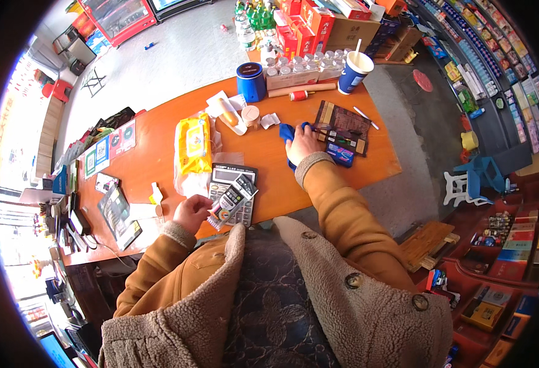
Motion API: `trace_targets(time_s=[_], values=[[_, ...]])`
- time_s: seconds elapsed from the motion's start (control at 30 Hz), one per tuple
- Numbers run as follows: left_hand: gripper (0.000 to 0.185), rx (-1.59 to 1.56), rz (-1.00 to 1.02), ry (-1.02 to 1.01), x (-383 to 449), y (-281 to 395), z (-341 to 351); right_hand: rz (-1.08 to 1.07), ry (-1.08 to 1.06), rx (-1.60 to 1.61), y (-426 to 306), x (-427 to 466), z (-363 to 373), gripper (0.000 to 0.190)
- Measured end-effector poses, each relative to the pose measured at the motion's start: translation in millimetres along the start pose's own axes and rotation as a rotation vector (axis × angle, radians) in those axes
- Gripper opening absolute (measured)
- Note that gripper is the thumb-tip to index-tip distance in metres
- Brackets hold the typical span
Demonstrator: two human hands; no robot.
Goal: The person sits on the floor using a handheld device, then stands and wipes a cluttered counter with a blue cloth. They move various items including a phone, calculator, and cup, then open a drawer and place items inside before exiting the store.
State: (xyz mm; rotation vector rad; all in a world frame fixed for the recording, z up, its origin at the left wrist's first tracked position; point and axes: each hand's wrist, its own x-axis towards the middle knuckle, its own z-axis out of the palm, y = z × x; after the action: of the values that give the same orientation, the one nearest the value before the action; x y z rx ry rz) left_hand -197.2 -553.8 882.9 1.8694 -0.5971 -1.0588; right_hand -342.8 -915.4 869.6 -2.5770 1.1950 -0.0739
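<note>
My right hand rests over a crumpled blue cloth on the orange wooden table, with its fingers bent around it. Just right of it lie a dark patterned folder, a few slim pens or sticks and a small blue packet. My left hand is curled at the table's near edge. Its fingertips meet the side of a clear-and-black printed packet, but whether they pinch it is unclear. That packet lies slanted on a desk calculator, hiding many of its keys.
A yellow wipes pack, a lidded jar and a blue canister stand farther back. A paper cup with a straw is near the far right corner, beside bottles in a carton. A tablet-like device lies left.
</note>
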Motion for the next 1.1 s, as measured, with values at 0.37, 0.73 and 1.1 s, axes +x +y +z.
trace_targets(time_s=[0.37, 0.73, 1.1], values=[[0.022, 0.425, 0.329, -0.066, 89.7, 91.8, 32.6, -0.439, -0.138, 0.440, 3.7, -112.4, 1.4, 0.042], [0.022, 0.990, 0.430, -0.237, 191.1, 100.4, 144.6, -0.094, 0.138, 0.692, 29.8, -132.2, -33.7, 0.040], [0.014, 0.276, 0.367, -0.211, 144.6, 101.9, 85.8, -0.057, 0.273, -0.096, 24.9, 16.9, -47.1, 0.035]])
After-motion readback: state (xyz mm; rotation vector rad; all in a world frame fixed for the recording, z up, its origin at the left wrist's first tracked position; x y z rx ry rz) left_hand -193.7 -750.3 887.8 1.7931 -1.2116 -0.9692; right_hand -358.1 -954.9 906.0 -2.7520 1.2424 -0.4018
